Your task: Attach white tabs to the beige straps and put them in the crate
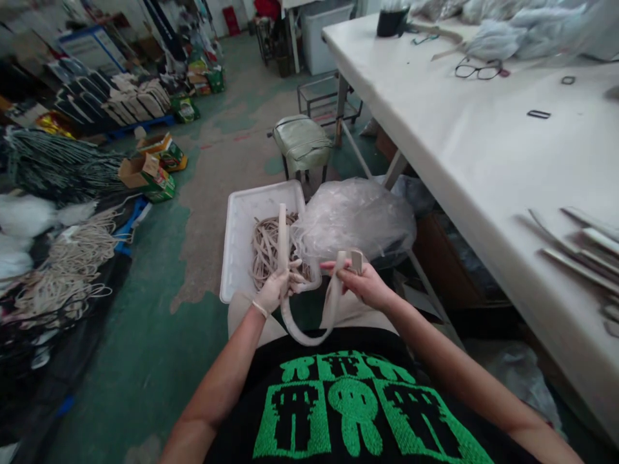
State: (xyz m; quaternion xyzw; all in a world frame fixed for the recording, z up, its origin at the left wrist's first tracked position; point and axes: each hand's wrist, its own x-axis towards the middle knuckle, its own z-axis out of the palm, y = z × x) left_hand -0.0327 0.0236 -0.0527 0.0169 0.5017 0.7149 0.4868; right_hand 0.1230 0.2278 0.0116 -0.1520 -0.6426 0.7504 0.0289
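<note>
A light beige strap (309,339) hangs in a U-shaped loop between my two hands, above my lap. My left hand (276,289), in a pale glove, is closed on one side of it, and a straight length sticks up past the fingers. The other end is pinched in my right hand (365,282), where a short folded piece stands up beside the thumb. Beyond my hands, a white plastic bin (236,238) on the floor holds a tangle of similar beige straps (265,248).
A white table (435,129) runs along my right, with glasses (478,69), black buckles (538,115) and several strips (580,258) on it. A clear plastic bag (358,216) bulges beside the bin. Behind stands a covered stool (302,138). Cord bundles (72,264) lie left.
</note>
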